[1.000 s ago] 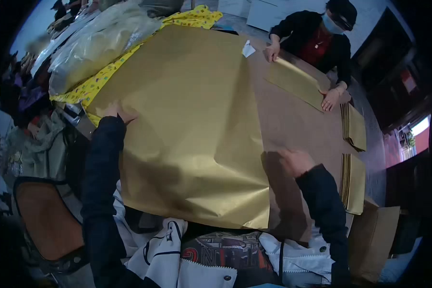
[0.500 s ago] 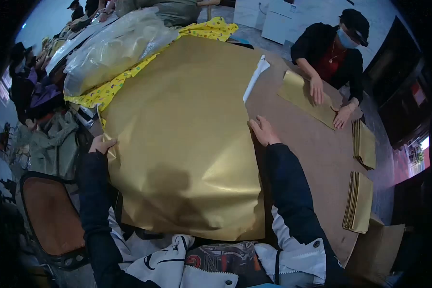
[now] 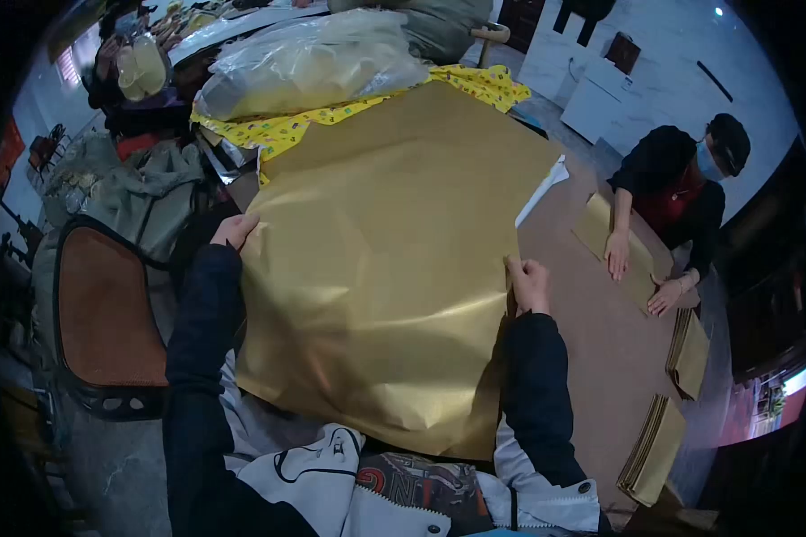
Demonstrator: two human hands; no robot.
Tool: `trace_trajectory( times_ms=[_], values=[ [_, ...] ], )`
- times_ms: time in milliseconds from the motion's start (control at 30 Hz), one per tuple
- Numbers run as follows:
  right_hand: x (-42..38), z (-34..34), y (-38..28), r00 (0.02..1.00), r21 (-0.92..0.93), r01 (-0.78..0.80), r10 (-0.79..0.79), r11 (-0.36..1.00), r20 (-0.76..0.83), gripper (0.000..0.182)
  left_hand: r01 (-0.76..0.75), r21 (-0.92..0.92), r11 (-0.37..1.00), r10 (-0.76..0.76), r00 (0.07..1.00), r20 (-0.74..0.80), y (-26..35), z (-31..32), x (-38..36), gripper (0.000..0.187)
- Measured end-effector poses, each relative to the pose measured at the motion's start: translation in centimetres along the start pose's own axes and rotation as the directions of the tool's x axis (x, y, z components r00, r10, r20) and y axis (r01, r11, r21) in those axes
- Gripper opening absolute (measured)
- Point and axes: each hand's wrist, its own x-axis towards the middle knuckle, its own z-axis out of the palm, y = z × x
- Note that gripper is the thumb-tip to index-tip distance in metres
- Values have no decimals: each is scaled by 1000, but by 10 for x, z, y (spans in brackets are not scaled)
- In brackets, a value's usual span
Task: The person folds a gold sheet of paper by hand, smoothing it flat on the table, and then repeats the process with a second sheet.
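A large sheet of gold paper point(image 3: 385, 233) spreads out in front of me, its near end hanging over the table edge by my body. My left hand point(image 3: 235, 231) pinches the sheet's left edge, thumb on top. On the opposite side, my right hand point(image 3: 530, 285) has its fingers curled round the right edge. Creases and shiny folds run across the lower half between my arms. A white strip point(image 3: 541, 190) of turned-up paper shows at the upper right edge.
Across the brown table point(image 3: 582, 358), a masked co-worker point(image 3: 672, 197) presses a folded gold sheet point(image 3: 634, 259) flat. Folded gold stacks point(image 3: 651, 450) lie along the right edge. Yellow patterned material point(image 3: 287, 132) and clear plastic point(image 3: 309, 63) lie at the back. A brown-backed chair point(image 3: 112, 309) stands left.
My view has turned left, shifting the scene rightward. My right hand has gone from fingers extended at the edge to curled round it, and the sheet's near part has creased more.
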Motion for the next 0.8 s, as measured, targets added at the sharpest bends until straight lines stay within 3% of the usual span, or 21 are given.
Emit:
trace_trajectory(
  times_ms=[33,133,167,233,300,367,433,500,567,600,667,700,767,800],
  values=[
    [-9,-5,-7,999,39,29,-28,999,-27,38,-73,85,994,75,997,-26,12,4,-9,36],
    [-23,-27,-30,956,70,228,-209,971,-206,37,-181,28,983,181,983,14,28,5,-5,35],
    [-14,-42,-31,977,126,138,-114,982,-179,41,-187,-64,980,192,979,71,43,5,-3,35],
    [-17,-70,-52,874,233,395,-286,888,-392,41,-303,-110,947,297,953,-65,84,25,-18,33],
    [-46,-108,-92,835,284,416,-240,864,-495,44,-303,-418,856,309,949,-56,139,57,-43,32],
    [-50,-139,-94,761,359,519,-229,776,-607,45,-296,-462,836,272,955,-118,187,87,-73,32],
    [-65,-161,-98,698,319,508,-165,800,-697,47,-386,-490,782,453,891,21,198,89,-48,35],
    [-70,-179,-85,664,326,533,-146,781,-734,47,-387,-522,760,481,875,52,208,112,-54,38],
    [-78,-187,-78,490,282,750,-216,598,-845,46,-307,-636,708,442,895,60,214,133,-68,47],
    [-89,-196,-72,558,299,731,-285,614,-780,43,-296,-590,751,418,905,78,203,139,-59,44],
    [-94,-203,-49,609,353,667,-207,656,-766,41,-547,-29,837,541,833,-117,155,138,-6,40],
    [-95,-199,-44,649,405,603,-128,687,-750,40,-400,-170,901,418,904,91,154,145,-33,42],
    [-112,-187,-51,742,604,484,68,633,-667,37,-315,-366,876,340,941,4,150,164,-64,40],
    [-102,-189,-27,767,573,545,-90,612,-635,36,-335,-432,837,400,914,66,143,161,-57,36]
  ],
)
